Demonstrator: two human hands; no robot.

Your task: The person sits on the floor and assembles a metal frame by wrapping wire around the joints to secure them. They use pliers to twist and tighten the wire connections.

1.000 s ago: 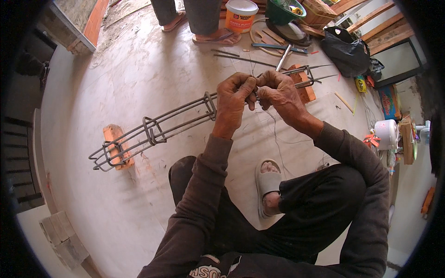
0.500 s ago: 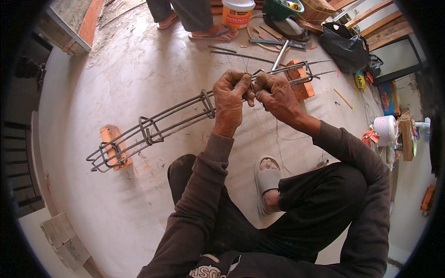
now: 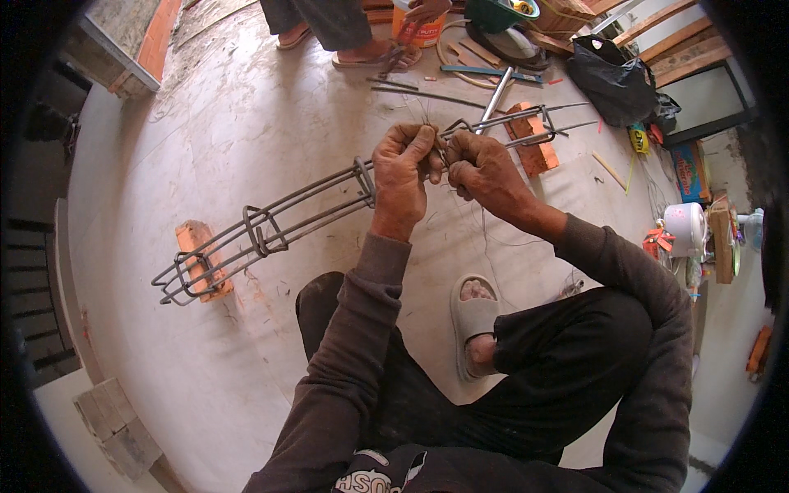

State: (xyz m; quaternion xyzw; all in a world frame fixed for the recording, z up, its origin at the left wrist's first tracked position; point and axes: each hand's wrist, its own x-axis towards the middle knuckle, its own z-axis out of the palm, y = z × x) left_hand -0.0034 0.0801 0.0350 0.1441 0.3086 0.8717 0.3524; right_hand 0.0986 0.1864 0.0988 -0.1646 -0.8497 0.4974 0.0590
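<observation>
Head view: person is sitting on the concrete floor point(image 3: 246, 107), both forearms in dark sleeves coming up from the lower edge. Left hand point(image 3: 401, 168) is curling shut around the rebar cage point(image 3: 271, 226) at its middle, fingers wrapped over the top bars, thumb pressing toward the other hand. Right hand point(image 3: 481, 164) is closing in a fist just beside it, knuckles touching the left hand, pinching thin tie wire point(image 3: 485, 238); loose strands are hanging down below the hands. Cage is lying long and tilted across the floor, running from lower left to upper right, its left end resting on a brick point(image 3: 197, 246) and its right end resting on another brick point(image 3: 530, 140). Square stirrups are ringing the long bars at intervals. Person's foot in a grey sandal point(image 3: 472, 316) is showing between the knees, below the hands. At the top edge another person's feet point(image 3: 362, 53) in flip-flops are standing near an orange-and-white bucket point(image 3: 415, 29). Black bag point(image 3: 612, 82) is sitting upper right, well apart from the hands. White roll point(image 3: 684, 228) is lying at the right side among small clutter.
</observation>
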